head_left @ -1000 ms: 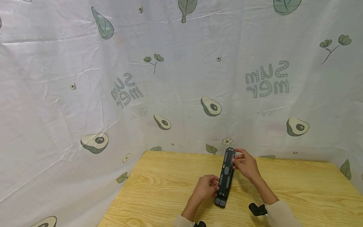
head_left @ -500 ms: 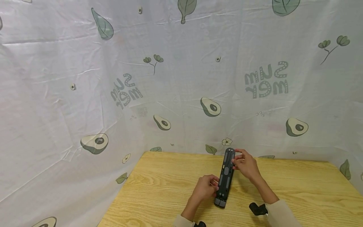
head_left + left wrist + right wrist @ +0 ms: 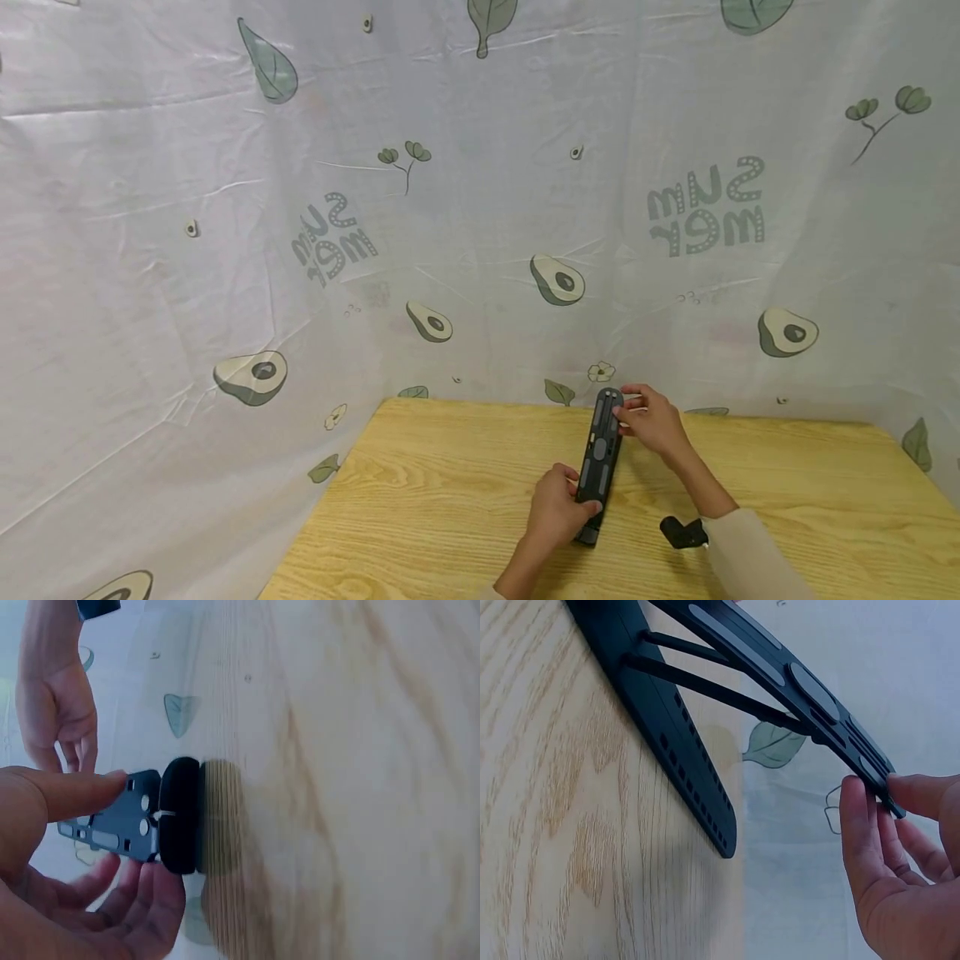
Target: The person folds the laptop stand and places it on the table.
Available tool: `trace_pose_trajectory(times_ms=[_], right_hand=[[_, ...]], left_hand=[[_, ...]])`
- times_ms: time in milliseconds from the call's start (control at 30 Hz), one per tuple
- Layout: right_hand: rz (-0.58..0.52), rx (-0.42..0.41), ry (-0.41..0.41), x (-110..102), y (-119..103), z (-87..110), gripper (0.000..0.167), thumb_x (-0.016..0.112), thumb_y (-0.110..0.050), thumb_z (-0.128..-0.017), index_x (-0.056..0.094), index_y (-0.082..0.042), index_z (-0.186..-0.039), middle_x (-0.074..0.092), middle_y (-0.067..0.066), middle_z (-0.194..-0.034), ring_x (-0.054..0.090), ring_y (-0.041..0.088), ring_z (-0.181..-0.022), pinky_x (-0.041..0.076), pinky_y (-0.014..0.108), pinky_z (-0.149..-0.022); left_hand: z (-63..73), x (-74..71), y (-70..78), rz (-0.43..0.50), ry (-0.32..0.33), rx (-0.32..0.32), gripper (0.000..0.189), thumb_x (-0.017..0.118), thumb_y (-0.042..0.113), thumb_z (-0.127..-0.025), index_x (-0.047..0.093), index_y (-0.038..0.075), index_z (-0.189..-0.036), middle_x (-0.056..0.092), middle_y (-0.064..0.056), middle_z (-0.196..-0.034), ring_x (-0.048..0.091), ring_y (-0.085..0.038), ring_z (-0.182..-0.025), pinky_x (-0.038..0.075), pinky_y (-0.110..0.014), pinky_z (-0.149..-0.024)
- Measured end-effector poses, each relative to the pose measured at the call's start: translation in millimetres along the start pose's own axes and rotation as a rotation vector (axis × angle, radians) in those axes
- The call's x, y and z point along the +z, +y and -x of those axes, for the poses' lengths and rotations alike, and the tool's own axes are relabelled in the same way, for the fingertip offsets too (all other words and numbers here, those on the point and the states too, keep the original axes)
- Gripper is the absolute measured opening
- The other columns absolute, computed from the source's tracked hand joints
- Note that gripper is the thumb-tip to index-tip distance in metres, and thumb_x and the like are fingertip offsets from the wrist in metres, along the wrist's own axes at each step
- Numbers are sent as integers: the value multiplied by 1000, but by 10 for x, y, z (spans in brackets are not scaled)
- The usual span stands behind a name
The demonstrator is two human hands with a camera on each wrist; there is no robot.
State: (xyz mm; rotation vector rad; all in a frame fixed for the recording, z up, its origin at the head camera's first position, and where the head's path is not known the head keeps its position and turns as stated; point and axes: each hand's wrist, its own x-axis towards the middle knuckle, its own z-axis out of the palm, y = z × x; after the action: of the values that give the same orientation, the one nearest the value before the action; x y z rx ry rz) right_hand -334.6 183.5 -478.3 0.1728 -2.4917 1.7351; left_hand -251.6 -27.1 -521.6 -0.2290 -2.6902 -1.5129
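Note:
A narrow black folding laptop stand point(image 3: 599, 450) with grey pads is on the wooden table, pointing away from me. In the right wrist view its upper bar point(image 3: 742, 645) is lifted at an angle above the slotted base bar point(image 3: 682, 757), with thin struts point(image 3: 712, 690) joining the two. My right hand point(image 3: 654, 423) pinches the raised far end between thumb and fingers. Near the hinged end, my left hand point(image 3: 555, 510) grips the stand, thumb across the upper face and fingers along the left side. The left wrist view shows rounded black end pieces point(image 3: 180, 815) beside that grip.
Wood-grain table point(image 3: 435, 475) lies around the stand. A pale curtain point(image 3: 480, 200) printed with avocados and leaves hangs behind and to the left. A black wrist-mounted device point(image 3: 682, 532) sits by the right sleeve point(image 3: 753, 554).
My left hand has shifted toward the near end, its thumb now across the stand's upper face instead of at its left edge. The right hand still pinches the far end, barely moved.

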Motion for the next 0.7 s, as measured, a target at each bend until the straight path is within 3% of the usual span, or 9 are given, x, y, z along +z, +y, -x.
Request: trace_pose_trajectory(times_ms=[233, 467, 700], right_hand=[[-31, 16, -38, -27, -13, -35, 49, 66, -10, -107, 52, 3, -152, 61, 29, -129, 74, 25, -103, 66, 32, -79], [-41, 12, -42, -59, -27, -29, 48, 67, -8, -106, 54, 5, -150, 61, 26, -120, 74, 20, -93, 67, 33, -78], [-46, 23, -44, -68, 0, -38, 47, 65, -6, -106, 53, 3, -151, 61, 23, -118, 74, 21, -91, 67, 37, -82]], left_hand=[[32, 97, 42, -98, 40, -30, 59, 99, 13, -73, 57, 9, -113, 55, -3, -93, 52, -17, -77, 44, -31, -64], [40, 161, 89, -184, 92, -16, 65, 101, 10, -66, 53, 14, -110, 53, -2, -96, 55, -18, -78, 48, -35, -64], [11, 127, 46, -164, 59, -19, 64, 101, 8, -68, 54, 14, -111, 52, -1, -94, 51, -16, -77, 45, -32, -66]])
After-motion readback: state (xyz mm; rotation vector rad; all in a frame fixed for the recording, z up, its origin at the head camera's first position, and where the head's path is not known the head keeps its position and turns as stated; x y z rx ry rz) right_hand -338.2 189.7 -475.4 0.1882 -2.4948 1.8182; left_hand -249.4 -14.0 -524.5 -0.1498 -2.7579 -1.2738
